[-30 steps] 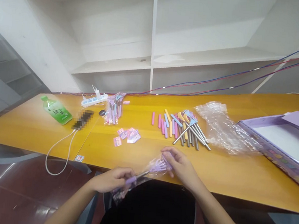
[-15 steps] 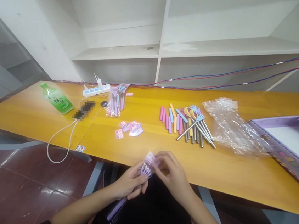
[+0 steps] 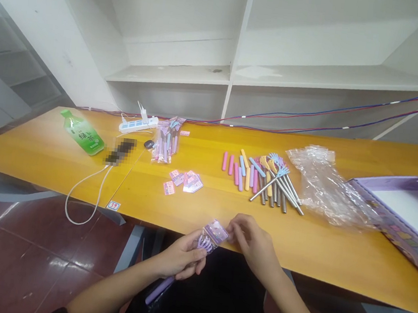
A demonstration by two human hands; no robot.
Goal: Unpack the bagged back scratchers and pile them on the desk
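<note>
A purple back scratcher (image 3: pixel 205 244) lies in a clear plastic bag, its claw end up and its purple handle (image 3: pixel 159 291) slanting down over my lap. My left hand (image 3: pixel 185 258) is closed around the bagged scratcher just below the claw. Inside the bag's top, above the claw, sits a purple printed card (image 3: pixel 217 231). My right hand (image 3: pixel 250 240) is beside the bag's upper end, thumb and fingers pinched together. Whatever is between those fingertips is too small or too clear to make out.
Loose handles (image 3: pixel 242 172) and metal-rod scratcher heads (image 3: pixel 277 176) lie mid-table. Clear bags (image 3: pixel 325 183) and a purple box (image 3: pixel 385 187) are to the right. Printed cards (image 3: pixel 193 182), packed scratchers (image 3: pixel 168 140), a power strip (image 3: pixel 138 125) and a green bottle (image 3: pixel 82 133) lie left.
My right hand has moved right, off the card and claw to the bag's upper end. The card now shows more fully. My left hand keeps its hold.
</note>
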